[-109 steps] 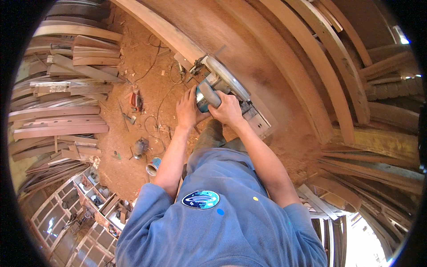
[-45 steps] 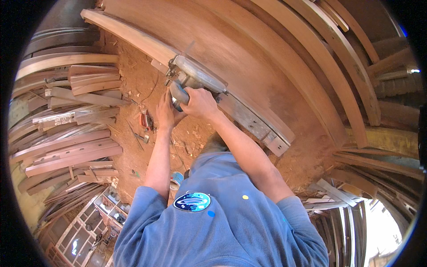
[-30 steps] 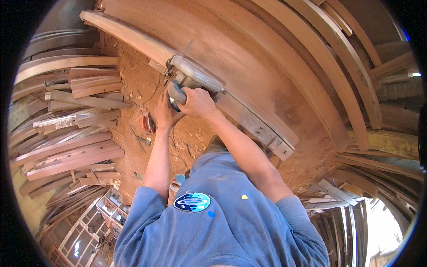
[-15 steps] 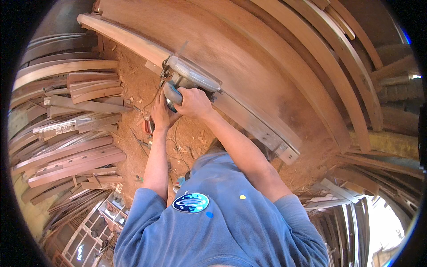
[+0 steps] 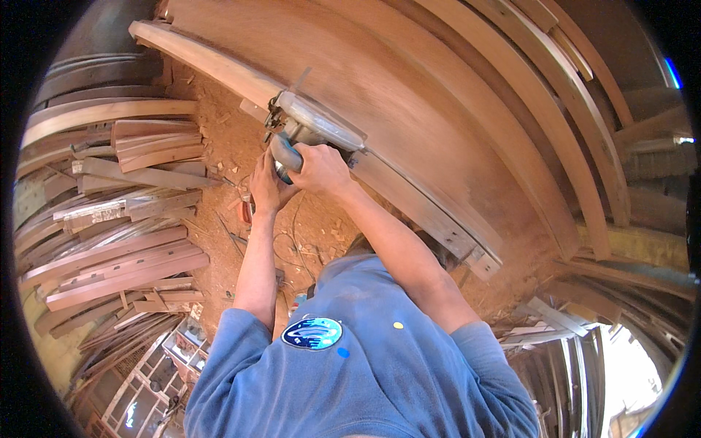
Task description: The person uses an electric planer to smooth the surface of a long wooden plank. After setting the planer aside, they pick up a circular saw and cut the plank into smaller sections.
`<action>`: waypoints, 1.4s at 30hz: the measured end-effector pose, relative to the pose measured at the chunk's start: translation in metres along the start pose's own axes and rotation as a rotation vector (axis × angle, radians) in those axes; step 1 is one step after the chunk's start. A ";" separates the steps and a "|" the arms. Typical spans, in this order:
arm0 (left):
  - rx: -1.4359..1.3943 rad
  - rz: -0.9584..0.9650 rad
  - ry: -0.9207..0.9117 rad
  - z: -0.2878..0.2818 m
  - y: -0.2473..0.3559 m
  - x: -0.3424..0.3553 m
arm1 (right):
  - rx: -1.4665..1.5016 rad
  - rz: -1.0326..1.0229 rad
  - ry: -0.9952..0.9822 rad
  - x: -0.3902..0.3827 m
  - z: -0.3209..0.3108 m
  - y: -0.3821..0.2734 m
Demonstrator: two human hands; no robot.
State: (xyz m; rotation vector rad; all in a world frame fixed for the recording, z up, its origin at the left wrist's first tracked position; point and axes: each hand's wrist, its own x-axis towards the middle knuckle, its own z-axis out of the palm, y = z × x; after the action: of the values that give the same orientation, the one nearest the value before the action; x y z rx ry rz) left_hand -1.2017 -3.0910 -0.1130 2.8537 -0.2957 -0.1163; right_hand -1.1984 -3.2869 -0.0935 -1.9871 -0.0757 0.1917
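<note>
A circular saw with a pale metal blade guard and a blue-grey handle rests on a long wooden board. My right hand is wrapped round the saw's handle from the right. On the other side, my left hand grips the saw's motor end, its fingers partly hidden behind the tool. The board runs slantwise from upper left to lower right, its near end beside my right elbow. The blade's cutting edge is hidden by the guard and the wood.
A wide brown wooden panel lies beyond the board. Stacked timber lines the left side, and long planks lie at the right. Sawdust and chips cover the floor, where a cable and a red tool lie.
The view has shifted slightly; the board's near end appears a little farther right and lower. Both hands keep their hold on the saw.
</note>
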 end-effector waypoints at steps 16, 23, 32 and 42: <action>-0.010 -0.026 -0.002 -0.006 -0.040 0.034 | -0.019 0.018 -0.006 0.051 0.025 -0.007; -0.002 -0.042 0.002 -0.012 -0.059 0.054 | -0.005 0.001 0.031 0.074 0.040 -0.014; -0.005 -0.051 -0.025 -0.021 -0.083 0.079 | -0.051 0.077 -0.115 0.111 0.049 -0.025; 0.058 -0.070 -0.057 -0.035 -0.103 0.105 | -0.014 0.016 -0.007 0.141 0.063 -0.032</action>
State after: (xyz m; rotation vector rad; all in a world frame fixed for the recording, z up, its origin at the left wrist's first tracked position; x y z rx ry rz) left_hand -1.0764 -3.0075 -0.1132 2.9230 -0.2142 -0.2065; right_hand -1.0690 -3.1967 -0.1036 -2.0012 -0.0656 0.2090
